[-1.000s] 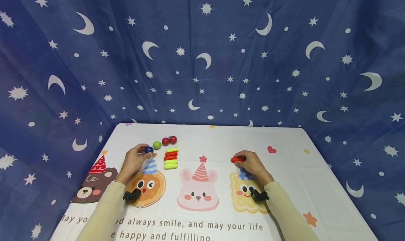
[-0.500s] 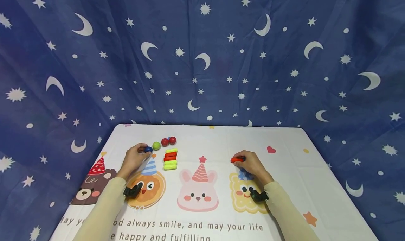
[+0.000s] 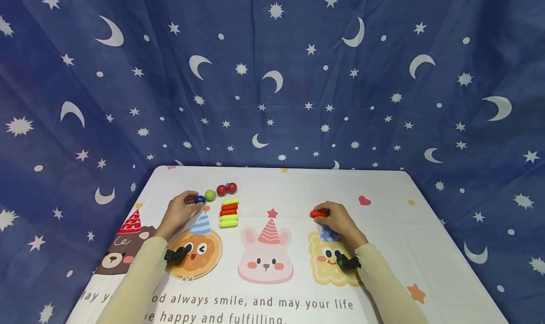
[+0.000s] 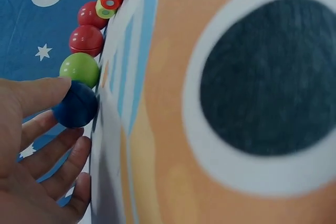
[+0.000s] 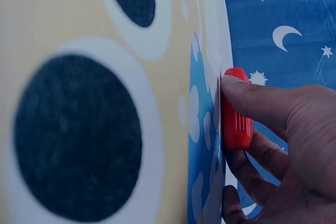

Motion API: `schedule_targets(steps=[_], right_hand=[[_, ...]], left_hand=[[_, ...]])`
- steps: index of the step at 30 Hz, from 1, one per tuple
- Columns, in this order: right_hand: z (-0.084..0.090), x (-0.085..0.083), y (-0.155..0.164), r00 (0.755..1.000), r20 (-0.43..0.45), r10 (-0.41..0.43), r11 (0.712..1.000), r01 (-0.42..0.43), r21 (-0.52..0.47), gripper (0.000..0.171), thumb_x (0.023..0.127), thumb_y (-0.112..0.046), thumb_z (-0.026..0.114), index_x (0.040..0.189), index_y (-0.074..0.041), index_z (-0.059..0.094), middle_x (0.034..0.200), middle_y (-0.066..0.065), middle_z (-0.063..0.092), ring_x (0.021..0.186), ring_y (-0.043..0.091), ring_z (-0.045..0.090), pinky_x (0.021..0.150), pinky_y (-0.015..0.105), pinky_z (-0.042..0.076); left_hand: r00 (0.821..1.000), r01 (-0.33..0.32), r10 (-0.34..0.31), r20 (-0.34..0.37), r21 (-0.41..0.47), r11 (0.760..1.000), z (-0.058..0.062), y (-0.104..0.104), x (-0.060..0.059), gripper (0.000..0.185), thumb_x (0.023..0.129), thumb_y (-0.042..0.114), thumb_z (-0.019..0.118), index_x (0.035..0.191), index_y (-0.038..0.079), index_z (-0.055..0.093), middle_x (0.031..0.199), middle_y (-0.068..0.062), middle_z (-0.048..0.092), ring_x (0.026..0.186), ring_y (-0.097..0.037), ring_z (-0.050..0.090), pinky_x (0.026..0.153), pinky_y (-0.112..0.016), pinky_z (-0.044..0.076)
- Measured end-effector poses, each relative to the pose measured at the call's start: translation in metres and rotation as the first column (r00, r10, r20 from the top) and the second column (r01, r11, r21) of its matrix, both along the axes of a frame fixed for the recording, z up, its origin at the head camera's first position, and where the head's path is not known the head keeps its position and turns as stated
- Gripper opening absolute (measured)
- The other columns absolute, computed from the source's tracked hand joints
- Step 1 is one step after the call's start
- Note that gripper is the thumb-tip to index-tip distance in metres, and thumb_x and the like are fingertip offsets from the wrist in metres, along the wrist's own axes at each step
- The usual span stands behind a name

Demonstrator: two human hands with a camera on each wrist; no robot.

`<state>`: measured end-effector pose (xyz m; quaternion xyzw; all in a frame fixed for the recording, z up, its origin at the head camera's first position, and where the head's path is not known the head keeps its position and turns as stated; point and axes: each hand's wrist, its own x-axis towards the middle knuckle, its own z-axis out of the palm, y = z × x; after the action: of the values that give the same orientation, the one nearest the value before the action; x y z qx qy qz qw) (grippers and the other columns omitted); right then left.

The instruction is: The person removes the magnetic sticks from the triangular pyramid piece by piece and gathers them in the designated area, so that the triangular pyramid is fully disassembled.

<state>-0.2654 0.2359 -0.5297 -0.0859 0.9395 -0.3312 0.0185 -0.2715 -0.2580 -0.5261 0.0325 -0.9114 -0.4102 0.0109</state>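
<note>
The work in hand looks like bringing a ball and a stick together, so each piece wants a light but sure pinch near its middle, lifted clear of the table [image 3: 383,229] before it travels, since the ball will roll if it is let go on the smooth printed cloth. The left hand [image 3: 178,214] rests on the cloth at the left of the table, and its thumb and fingers [image 4: 39,94] close lightly on the blue ball [image 3: 199,200], which sits on the table just beside the green ball [image 3: 210,195]; in the left wrist view the thumb lies over the ball's top while the other fingers curl loosely beneath, not tight. 2 red balls [image 3: 226,189] lie just past the green one, with a bit of blue showing between them that is too small to name. Near them lies a row of 5 sticks [image 3: 229,213], yellow-green and red side by side. The right hand [image 3: 338,222] is well apart from all this, at the right of the table above the yellow cartoon face, and pinches the red stick [image 3: 319,214] between thumb [image 5: 257,98] and curled fingers, the stick lying against the cloth. Both sleeves are pale yellow, with a small black camera at each wrist.
</note>
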Motion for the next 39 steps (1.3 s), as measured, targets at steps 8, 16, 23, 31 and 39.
schedule_targets(steps=[8, 16, 23, 31, 39], right_hand=[[0.0, 0.0, 0.005, 1.0, 0.019, -0.022, 1.0, 0.022, -0.002, 0.031, 0.083, -0.015, 0.079, 0.113, -0.013, 0.071, 0.112, 0.009, 0.071, 0.097, 0.023, 0.062, 0.097, 0.049, 0.05], [0.001, 0.003, 0.005, 0.999, 0.025, -0.026, 1.0, 0.026, 0.005, 0.027, 0.084, -0.013, 0.077, 0.11, -0.012, 0.071, 0.107, 0.009, 0.069, 0.09, 0.022, 0.058, 0.093, 0.046, 0.052], [-0.002, 0.004, 0.001, 1.0, -0.004, -0.001, 1.0, 0.001, -0.015, 0.023, 0.083, -0.01, 0.077, 0.105, -0.012, 0.073, 0.102, 0.007, 0.07, 0.088, 0.021, 0.059, 0.09, 0.045, 0.051], [-0.001, 0.003, -0.008, 1.0, -0.008, 0.016, 1.0, -0.016, -0.005, 0.024, 0.082, -0.014, 0.079, 0.106, -0.014, 0.075, 0.104, 0.005, 0.071, 0.095, 0.022, 0.061, 0.096, 0.048, 0.05], [0.0, 0.003, -0.018, 0.999, -0.022, 0.045, 0.999, -0.045, 0.004, 0.024, 0.082, -0.013, 0.079, 0.106, -0.014, 0.075, 0.104, 0.005, 0.072, 0.093, 0.021, 0.062, 0.094, 0.046, 0.052]], left_hand=[[0.997, -0.033, 0.034, -0.071, 0.01, 0.999, 0.009, -0.001, 0.008, 0.046, 0.094, 0.024, 0.066, 0.134, 0.005, 0.054, 0.138, -0.024, 0.053, 0.125, -0.042, 0.053, 0.103, -0.055, 0.044], [0.974, -0.053, 0.06, -0.217, 0.037, 0.998, 0.021, 0.012, 0.017, 0.039, 0.091, 0.019, 0.07, 0.127, 0.005, 0.06, 0.134, -0.021, 0.054, 0.12, -0.041, 0.058, 0.102, -0.053, 0.045], [0.962, 0.001, 0.013, -0.271, 0.051, 0.999, 0.036, 0.035, 0.025, 0.037, 0.091, 0.016, 0.069, 0.125, 0.007, 0.061, 0.128, -0.017, 0.059, 0.117, -0.037, 0.059, 0.099, -0.052, 0.046], [0.945, 0.123, -0.092, -0.313, 0.081, 0.989, 0.046, 0.068, 0.031, 0.034, 0.09, 0.015, 0.07, 0.122, 0.005, 0.063, 0.123, -0.018, 0.063, 0.114, -0.037, 0.059, 0.097, -0.053, 0.047], [0.931, 0.2, -0.161, -0.326, 0.089, 0.976, 0.043, 0.101, 0.032, 0.033, 0.089, 0.017, 0.073, 0.119, 0.009, 0.065, 0.118, -0.009, 0.066, 0.112, -0.027, 0.061, 0.096, -0.046, 0.049]])
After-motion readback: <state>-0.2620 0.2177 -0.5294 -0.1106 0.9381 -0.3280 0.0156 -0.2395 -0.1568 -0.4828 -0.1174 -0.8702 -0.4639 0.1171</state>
